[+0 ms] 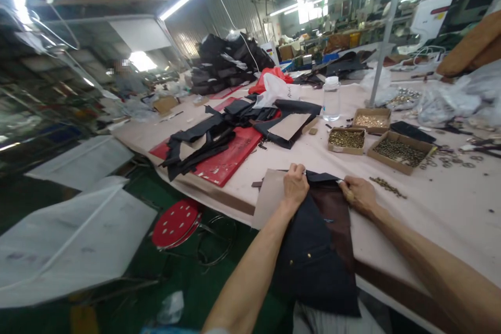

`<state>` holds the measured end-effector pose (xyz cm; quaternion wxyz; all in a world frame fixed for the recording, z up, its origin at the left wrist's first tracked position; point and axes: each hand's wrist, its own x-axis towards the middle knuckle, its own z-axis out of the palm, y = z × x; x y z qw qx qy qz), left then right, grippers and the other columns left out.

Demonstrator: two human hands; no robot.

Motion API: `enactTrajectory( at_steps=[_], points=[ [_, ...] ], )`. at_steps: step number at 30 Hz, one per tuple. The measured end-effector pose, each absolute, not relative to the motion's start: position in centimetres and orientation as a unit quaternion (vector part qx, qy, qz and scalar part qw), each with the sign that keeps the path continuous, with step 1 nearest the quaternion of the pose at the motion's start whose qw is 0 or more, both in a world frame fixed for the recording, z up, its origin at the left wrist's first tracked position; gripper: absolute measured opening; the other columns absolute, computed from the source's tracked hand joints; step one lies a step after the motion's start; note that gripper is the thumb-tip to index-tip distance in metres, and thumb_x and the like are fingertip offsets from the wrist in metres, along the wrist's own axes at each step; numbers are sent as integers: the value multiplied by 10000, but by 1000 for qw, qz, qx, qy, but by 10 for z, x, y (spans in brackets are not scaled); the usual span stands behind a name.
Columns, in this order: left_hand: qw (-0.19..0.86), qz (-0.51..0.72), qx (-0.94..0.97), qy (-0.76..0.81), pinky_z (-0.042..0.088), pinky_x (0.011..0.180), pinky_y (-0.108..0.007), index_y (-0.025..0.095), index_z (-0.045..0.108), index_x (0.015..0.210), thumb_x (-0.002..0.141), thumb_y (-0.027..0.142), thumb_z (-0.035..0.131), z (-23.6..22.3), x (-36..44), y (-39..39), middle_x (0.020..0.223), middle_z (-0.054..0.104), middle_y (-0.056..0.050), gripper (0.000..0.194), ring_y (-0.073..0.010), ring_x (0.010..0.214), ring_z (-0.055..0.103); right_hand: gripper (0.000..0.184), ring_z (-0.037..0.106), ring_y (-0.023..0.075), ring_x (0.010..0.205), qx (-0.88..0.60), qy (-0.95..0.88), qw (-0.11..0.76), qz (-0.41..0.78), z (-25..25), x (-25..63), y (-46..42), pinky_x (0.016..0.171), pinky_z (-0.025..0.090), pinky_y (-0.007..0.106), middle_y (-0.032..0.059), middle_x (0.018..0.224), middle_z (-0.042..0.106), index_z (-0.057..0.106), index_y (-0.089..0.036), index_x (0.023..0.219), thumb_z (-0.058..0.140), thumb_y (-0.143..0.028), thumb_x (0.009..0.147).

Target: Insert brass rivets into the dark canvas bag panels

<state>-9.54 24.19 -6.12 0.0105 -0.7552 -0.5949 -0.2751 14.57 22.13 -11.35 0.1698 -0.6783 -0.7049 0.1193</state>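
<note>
Both my hands grip the top edge of a dark fabric piece (313,240), which hangs over the table's front edge. Brown lining (336,214) shows on its right side, and two small brass-coloured studs sit low on the dark face. My left hand (295,185) is closed on the upper left of the edge. At the upper right corner, my right hand (357,194) pinches the cloth. A beige card (270,195) lies beside my left hand, partly covered by it. Just beyond my right hand is a small heap of brass-coloured pieces (387,187).
Open boxes of small metal parts (346,141) stand at the back right, near a clear bottle (331,99). Dark cut pieces (203,138) lie over a red board (230,159). A red stool (178,223) stands left of the table (438,224). Black bundles (223,65) are piled behind.
</note>
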Motion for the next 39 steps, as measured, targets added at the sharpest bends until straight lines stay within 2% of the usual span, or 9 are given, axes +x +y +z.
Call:
enactTrajectory(
  at_steps=[5, 10, 15, 19, 22, 24, 27, 31, 39],
  points=[
    [-24, -270, -774, -572, 451, 805, -292, 217, 573, 936, 869, 88, 515, -62, -89, 243, 990, 579, -61, 157, -200, 890, 583, 353, 606, 204, 679, -692, -697, 156, 110, -99, 158, 199, 599, 289, 294, 94, 725, 689, 669, -188, 725, 519, -396, 967],
    [-52, -276, -777, -564, 447, 803, -290, 216, 562, 929, 859, 74, 506, -75, -80, 247, 975, 576, -60, 168, -198, 876, 573, 193, 602, 212, 738, -677, -708, 204, -10, -73, 134, 177, 625, 288, 307, 99, 858, 693, 656, -188, 865, 578, -347, 939],
    [-52, -299, -770, -561, 451, 811, -291, 216, 528, 897, 859, 58, 500, -77, -85, 249, 946, 563, -54, 165, -196, 887, 566, 114, 607, 200, 835, -561, -779, 269, 80, -81, 110, 189, 719, 376, 284, 58, 892, 657, 686, -207, 939, 591, -263, 910],
    [-42, -281, -780, -557, 473, 832, -318, 214, 535, 926, 880, 74, 510, -66, -90, 243, 974, 565, -63, 150, -211, 914, 569, 363, 596, 190, 841, -569, -753, 271, 189, -106, 118, 217, 747, 420, 279, 43, 964, 627, 693, -215, 1195, 672, -254, 835],
    [-15, -234, -845, -481, 478, 933, -368, 205, 559, 1000, 874, 66, 524, -53, -88, 234, 1105, 576, -95, 191, -249, 1064, 547, 528, 565, 180, 798, -581, -743, 240, 230, -115, 125, 233, 709, 412, 278, 40, 987, 607, 654, -214, 1291, 733, -287, 773],
    [-18, -172, -913, -369, 467, 993, -383, 201, 571, 1026, 853, 48, 535, -46, -83, 229, 1155, 583, -104, 234, -262, 1139, 520, 524, 551, 179, 798, -574, -748, 225, 244, -115, 128, 239, 693, 397, 274, 39, 992, 604, 659, -207, 1250, 746, -271, 737],
    [-50, -52, -963, -260, 498, 945, -366, 187, 589, 1019, 803, 69, 606, -45, -75, 227, 1099, 605, -106, 247, -261, 1067, 541, 386, 536, 178, 790, -556, -759, 208, 267, -110, 131, 245, 670, 374, 268, 28, 935, 602, 688, -195, 1080, 744, -240, 701],
    [-32, 2, -920, -390, 524, 878, -379, 144, 612, 1062, 792, 81, 611, -51, -73, 232, 1099, 599, -133, 278, -276, 1025, 554, 497, 542, 173, 772, -540, -755, 217, 303, -106, 139, 245, 674, 398, 264, 24, 926, 613, 694, -185, 1147, 753, -190, 653],
    [-91, -99, -830, -542, 496, 773, -329, 288, 702, 1156, 857, 141, 597, -64, -52, 234, 1122, 550, -103, 349, -263, 1075, 531, 328, 569, 136, 697, -558, -700, 322, 308, -122, 144, 238, 673, 456, 254, 41, 931, 632, 767, -156, 957, 582, -84, 696]
  ],
)
